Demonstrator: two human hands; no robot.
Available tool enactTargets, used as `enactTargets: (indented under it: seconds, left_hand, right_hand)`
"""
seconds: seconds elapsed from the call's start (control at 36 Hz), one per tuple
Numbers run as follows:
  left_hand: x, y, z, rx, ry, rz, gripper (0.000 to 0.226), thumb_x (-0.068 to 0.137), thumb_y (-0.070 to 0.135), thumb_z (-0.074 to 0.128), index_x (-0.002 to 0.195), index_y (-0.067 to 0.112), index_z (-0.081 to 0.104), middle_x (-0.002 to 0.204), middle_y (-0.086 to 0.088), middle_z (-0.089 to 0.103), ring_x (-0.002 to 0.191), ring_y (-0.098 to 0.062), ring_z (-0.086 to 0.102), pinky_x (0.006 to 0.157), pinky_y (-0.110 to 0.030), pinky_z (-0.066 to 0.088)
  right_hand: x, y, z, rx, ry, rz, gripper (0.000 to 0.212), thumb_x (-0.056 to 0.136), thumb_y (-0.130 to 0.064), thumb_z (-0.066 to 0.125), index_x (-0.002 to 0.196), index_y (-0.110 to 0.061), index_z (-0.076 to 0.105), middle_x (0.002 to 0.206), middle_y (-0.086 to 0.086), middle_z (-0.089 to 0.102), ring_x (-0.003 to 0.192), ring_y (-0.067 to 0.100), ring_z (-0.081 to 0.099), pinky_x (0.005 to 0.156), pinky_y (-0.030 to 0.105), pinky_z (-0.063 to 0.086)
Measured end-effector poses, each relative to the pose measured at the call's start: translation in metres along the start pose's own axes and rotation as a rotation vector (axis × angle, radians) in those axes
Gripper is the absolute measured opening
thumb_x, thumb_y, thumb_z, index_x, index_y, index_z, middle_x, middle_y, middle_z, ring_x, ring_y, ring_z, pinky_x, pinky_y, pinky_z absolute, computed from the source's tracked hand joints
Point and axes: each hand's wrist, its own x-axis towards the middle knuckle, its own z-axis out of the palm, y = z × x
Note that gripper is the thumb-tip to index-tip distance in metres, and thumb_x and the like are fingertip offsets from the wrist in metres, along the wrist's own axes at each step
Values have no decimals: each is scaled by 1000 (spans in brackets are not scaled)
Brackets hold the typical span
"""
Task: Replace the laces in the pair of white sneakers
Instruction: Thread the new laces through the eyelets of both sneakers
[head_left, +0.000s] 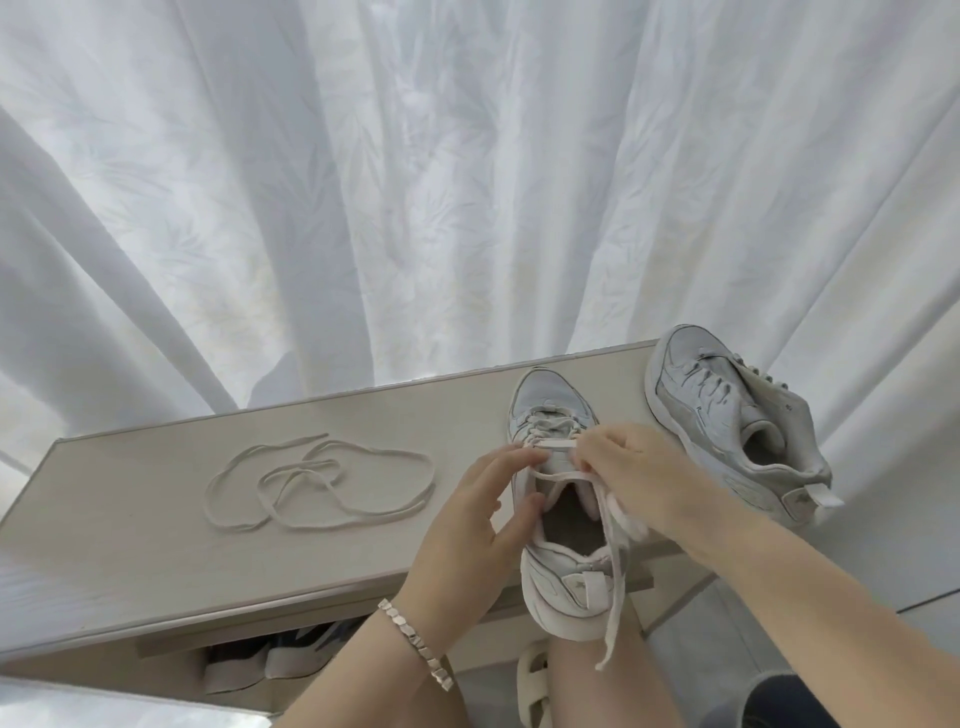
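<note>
Lying with its long axis running away from the grip, toe far and heel near, the sneaker (563, 582) was held at its eyelet edge by the left hand (475, 519) while its lace (561, 476) was pinched by the right hand (636, 467), on a pale cabinet top (156, 530), loose laces (322, 483) left, curtain (415, 182) behind.

A white, leaf-patterned curtain (467, 182) hangs in deep folds behind the pale wood-grain counter (130, 519). On the shelf under it sits a pair of dark and white shoes (270, 660). A silver link bracelet (415, 642) circles one wrist, and a cream slipper (532, 680) rests on the light floor (883, 571).
</note>
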Motion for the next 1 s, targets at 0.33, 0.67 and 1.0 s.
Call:
enactTargets:
  seconds: [0.33, 0.67, 1.0]
  left_hand:
    - [-7, 4, -32, 209, -96, 413, 9, 67, 20, 40, 64, 20, 49, 130, 7, 53, 129, -16, 40, 102, -28, 28]
    - [2, 4, -43, 643, 186, -147, 28, 93, 28, 50, 79, 14, 71, 118, 7, 59, 115, -16, 47, 99, -29, 26]
    - [9, 81, 11, -280, -259, -293, 11, 89, 26, 61, 97, 27, 68, 85, 9, 69, 73, -21, 59, 79, -31, 52]
  right_hand:
    - [-13, -1, -48, 661, 212, 41, 38, 98, -18, 43, 63, -8, 52, 43, -1, 44, 45, 13, 50, 67, 30, 50]
    - [-22, -8, -31, 578, 20, -29, 38, 97, -15, 39, 70, -10, 65, 49, 0, 46, 47, 12, 45, 54, 23, 51]
    - [-16, -20, -23, 1050, -7, -31, 23, 96, -11, 42, 95, 0, 62, 85, 14, 73, 82, 23, 71, 75, 29, 58]
